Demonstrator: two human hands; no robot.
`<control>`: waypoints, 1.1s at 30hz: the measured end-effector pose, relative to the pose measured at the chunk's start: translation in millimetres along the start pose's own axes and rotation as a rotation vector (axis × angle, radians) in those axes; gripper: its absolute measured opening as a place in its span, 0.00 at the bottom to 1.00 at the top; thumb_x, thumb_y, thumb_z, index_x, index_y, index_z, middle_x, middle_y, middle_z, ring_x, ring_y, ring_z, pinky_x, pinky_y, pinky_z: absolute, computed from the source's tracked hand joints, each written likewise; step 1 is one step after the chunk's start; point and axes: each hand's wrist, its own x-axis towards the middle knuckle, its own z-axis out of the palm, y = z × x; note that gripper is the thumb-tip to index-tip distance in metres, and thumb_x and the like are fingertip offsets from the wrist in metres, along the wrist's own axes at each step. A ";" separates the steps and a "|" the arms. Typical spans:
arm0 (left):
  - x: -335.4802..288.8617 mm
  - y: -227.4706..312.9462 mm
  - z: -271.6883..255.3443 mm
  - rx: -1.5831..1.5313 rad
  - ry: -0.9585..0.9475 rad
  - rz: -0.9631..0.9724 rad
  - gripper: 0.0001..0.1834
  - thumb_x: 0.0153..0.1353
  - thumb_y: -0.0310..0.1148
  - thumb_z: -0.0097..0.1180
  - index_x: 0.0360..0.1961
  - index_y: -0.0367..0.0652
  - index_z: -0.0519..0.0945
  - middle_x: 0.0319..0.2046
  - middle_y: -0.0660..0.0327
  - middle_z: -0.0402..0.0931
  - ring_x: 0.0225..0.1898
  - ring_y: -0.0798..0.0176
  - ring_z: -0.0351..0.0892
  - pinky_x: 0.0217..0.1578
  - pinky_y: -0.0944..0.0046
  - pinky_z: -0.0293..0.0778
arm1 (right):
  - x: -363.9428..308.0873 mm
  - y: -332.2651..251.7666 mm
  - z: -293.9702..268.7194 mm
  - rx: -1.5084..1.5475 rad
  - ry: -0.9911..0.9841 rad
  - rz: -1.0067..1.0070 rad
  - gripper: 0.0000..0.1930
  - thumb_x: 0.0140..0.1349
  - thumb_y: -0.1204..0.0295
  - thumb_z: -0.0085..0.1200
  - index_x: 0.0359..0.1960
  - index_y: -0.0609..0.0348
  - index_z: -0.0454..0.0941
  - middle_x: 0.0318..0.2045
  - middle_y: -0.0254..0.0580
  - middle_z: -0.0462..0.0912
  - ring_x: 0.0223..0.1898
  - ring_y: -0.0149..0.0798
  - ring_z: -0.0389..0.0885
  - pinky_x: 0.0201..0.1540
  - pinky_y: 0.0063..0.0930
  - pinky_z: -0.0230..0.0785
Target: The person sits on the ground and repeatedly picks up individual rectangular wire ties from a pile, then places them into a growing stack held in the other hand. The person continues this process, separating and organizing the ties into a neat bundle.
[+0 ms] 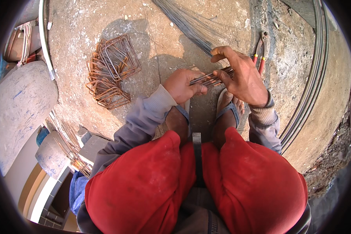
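Note:
My left hand [182, 85] grips one end of a small bundle of thin rusty rods [211, 78], held level above my sandalled feet. My right hand [240, 76] closes over the bundle's other end, index finger and thumb pinching around it. A long sheaf of thin grey wires [187, 23] runs from the top of the view down to my right hand. I am squatting, with red-trousered knees filling the lower part of the view.
A heap of bent rusty square stirrups [111, 70] lies on the concrete floor to the left. Red-handled pliers [259, 54] lie just beyond my right hand. Long curved steel bars [314, 78] run along the right. Grey sacks [19, 109] and more rusty stirrups [72, 150] sit at the left.

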 end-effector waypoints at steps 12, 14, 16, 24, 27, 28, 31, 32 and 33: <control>-3.4 -15.1 50.5 -0.454 0.491 0.144 0.08 0.63 0.26 0.58 0.43 0.36 0.78 0.31 0.65 0.79 0.31 0.75 0.75 0.33 0.72 0.72 | -27.8 17.6 62.1 0.827 -0.060 0.598 0.18 0.66 0.64 0.57 0.48 0.67 0.75 0.37 0.40 0.83 0.39 0.28 0.80 0.41 0.23 0.73; 1.2 -14.6 57.5 -0.413 0.557 0.188 0.09 0.63 0.25 0.58 0.43 0.36 0.77 0.31 0.64 0.79 0.31 0.74 0.75 0.32 0.72 0.72 | -28.4 15.6 78.1 0.920 0.022 0.575 0.16 0.68 0.66 0.54 0.48 0.67 0.75 0.38 0.37 0.82 0.40 0.28 0.80 0.43 0.22 0.73; 5.1 -17.5 62.1 -0.361 0.605 0.248 0.09 0.63 0.24 0.58 0.43 0.36 0.75 0.29 0.65 0.78 0.30 0.74 0.75 0.31 0.73 0.72 | -26.7 12.3 78.0 1.019 0.037 0.574 0.14 0.70 0.67 0.50 0.49 0.67 0.76 0.39 0.36 0.82 0.41 0.28 0.79 0.44 0.21 0.72; 10.9 -18.3 67.3 -0.444 0.627 0.244 0.10 0.65 0.25 0.56 0.45 0.37 0.71 0.32 0.65 0.74 0.32 0.75 0.72 0.34 0.72 0.71 | -21.8 18.9 72.2 1.157 0.109 0.658 0.15 0.73 0.66 0.46 0.45 0.66 0.79 0.37 0.37 0.83 0.36 0.25 0.78 0.40 0.21 0.71; 18.1 -30.1 73.8 -0.465 0.645 0.192 0.10 0.65 0.25 0.54 0.46 0.37 0.70 0.32 0.66 0.73 0.32 0.75 0.71 0.33 0.72 0.71 | -28.7 27.2 82.2 1.148 0.184 0.776 0.16 0.72 0.64 0.47 0.45 0.66 0.80 0.35 0.36 0.84 0.34 0.25 0.78 0.39 0.21 0.71; 19.2 -33.0 75.0 -0.469 0.647 0.180 0.10 0.65 0.24 0.53 0.46 0.37 0.70 0.31 0.66 0.73 0.31 0.76 0.71 0.33 0.72 0.71 | -29.8 27.4 83.3 1.131 0.199 0.799 0.17 0.72 0.63 0.47 0.45 0.66 0.79 0.34 0.36 0.84 0.33 0.25 0.78 0.38 0.21 0.71; 16.4 -32.7 69.5 -0.484 0.623 0.157 0.11 0.67 0.24 0.52 0.50 0.37 0.71 0.34 0.68 0.74 0.32 0.76 0.70 0.34 0.73 0.69 | -33.9 34.3 82.1 1.105 0.169 0.783 0.20 0.73 0.60 0.44 0.45 0.67 0.78 0.36 0.38 0.84 0.34 0.27 0.79 0.38 0.22 0.71; 15.7 -28.6 70.1 -0.549 0.621 0.172 0.12 0.67 0.24 0.52 0.50 0.37 0.71 0.35 0.67 0.74 0.33 0.76 0.71 0.35 0.73 0.70 | -35.5 37.2 81.1 1.132 0.140 0.786 0.20 0.73 0.59 0.44 0.46 0.67 0.78 0.36 0.39 0.84 0.35 0.28 0.80 0.38 0.23 0.71; 14.0 -24.8 70.3 -0.612 0.617 0.187 0.12 0.66 0.23 0.52 0.50 0.37 0.70 0.36 0.66 0.75 0.34 0.75 0.72 0.35 0.73 0.70 | -35.3 35.9 80.8 1.180 0.183 0.775 0.21 0.74 0.59 0.43 0.47 0.67 0.77 0.38 0.41 0.84 0.36 0.29 0.80 0.38 0.23 0.71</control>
